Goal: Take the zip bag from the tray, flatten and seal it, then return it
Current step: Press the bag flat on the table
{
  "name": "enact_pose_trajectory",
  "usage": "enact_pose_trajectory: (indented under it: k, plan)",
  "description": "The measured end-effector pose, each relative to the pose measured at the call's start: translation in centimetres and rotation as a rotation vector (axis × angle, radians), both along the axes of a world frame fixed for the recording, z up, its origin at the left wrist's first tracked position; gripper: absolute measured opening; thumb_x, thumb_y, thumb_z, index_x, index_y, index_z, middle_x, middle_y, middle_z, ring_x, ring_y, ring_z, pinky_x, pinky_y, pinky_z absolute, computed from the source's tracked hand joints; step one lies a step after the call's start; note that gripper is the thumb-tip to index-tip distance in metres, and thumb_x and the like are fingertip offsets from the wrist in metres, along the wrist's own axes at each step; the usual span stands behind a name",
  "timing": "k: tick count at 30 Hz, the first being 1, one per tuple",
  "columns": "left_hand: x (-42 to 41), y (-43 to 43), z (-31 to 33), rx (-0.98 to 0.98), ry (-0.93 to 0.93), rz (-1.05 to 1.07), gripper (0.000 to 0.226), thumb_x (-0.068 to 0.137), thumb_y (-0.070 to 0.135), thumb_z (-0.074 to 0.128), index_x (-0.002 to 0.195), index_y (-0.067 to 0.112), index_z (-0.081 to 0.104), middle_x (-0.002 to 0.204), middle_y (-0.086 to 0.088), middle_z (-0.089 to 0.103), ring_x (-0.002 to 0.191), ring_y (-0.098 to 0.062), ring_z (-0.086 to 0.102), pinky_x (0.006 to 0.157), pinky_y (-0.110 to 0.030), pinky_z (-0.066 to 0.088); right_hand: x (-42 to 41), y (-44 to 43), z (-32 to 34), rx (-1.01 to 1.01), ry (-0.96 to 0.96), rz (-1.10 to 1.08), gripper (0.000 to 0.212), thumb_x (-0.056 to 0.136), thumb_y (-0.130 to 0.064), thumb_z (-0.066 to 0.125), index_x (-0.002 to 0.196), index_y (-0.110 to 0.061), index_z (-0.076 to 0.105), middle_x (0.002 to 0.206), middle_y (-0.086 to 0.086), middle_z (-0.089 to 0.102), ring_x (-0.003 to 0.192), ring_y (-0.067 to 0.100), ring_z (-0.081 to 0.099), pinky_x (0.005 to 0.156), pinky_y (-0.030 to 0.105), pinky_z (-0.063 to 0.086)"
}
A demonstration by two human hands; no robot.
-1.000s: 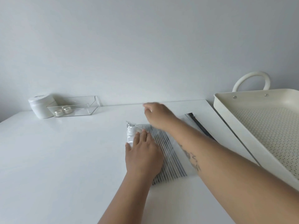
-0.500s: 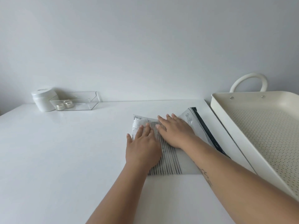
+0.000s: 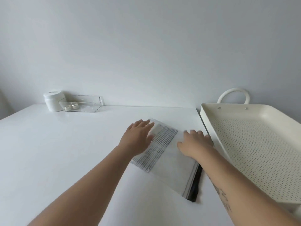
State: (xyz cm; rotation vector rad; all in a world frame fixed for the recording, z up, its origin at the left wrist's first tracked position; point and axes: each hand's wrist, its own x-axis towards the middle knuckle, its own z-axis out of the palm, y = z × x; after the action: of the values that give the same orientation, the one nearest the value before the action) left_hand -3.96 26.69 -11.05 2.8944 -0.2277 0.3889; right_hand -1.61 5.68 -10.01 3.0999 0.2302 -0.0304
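Note:
A frosted zip bag [image 3: 171, 162] with a dark striped panel and a black zip strip lies flat on the white table, just left of the tray. My left hand [image 3: 138, 137] rests palm down on the bag's far left corner, fingers spread. On the bag's far right part, next to the tray wall, my right hand [image 3: 195, 142] presses flat. Neither hand grips anything. The cream perforated tray [image 3: 210, 118] with a loop handle stands at the right with nothing in it.
A white jar [image 3: 53, 101] and a clear plastic box [image 3: 96, 103] holding two small round items stand at the back left against the wall. The tray's near wall lies close to my right forearm.
The bag has turned so its zip strip now points toward me. My hands have spread apart, the left toward the far left corner and the right toward the tray side.

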Motion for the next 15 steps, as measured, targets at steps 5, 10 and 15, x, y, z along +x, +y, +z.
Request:
enact_pose_trajectory:
  k: [5,10,15]
  plan:
    - [-2.8,-2.2,-1.1,-0.193,0.031,0.148,0.048,0.099,0.021,0.031,0.147,0.022,0.037,0.157,0.003,0.032,0.147,-0.020,0.020,0.118,-0.045,0.015,-2.2,4.7,-0.2,0.343,-0.023,0.396,0.055,0.101,-0.037,0.029,0.153,-0.023,0.019,0.164,0.002,0.014,0.149,0.025,0.014,0.120,0.047,0.012]
    - [-4.5,-1.7,-3.3,-0.066,0.187,0.199,0.057,0.099,0.027,0.023,0.154,0.022,0.010,0.164,0.007,0.005,0.149,-0.017,0.004,0.118,-0.044,0.005,-3.2,4.7,-4.3,0.237,0.082,0.355,0.059,0.098,-0.056,0.012,0.153,-0.038,0.003,0.164,-0.005,-0.007,0.150,0.023,-0.008,0.121,0.044,-0.005]
    - [-4.8,-1.6,-3.7,-0.015,0.156,0.193,0.061,0.095,0.028,0.023,0.154,0.023,0.008,0.163,0.010,0.003,0.149,-0.015,0.003,0.119,-0.041,0.005,-2.7,2.5,-4.8,0.191,0.019,0.255,0.071,0.088,-0.072,0.007,0.152,-0.042,0.000,0.163,-0.009,-0.009,0.150,0.019,-0.010,0.119,0.044,-0.011]
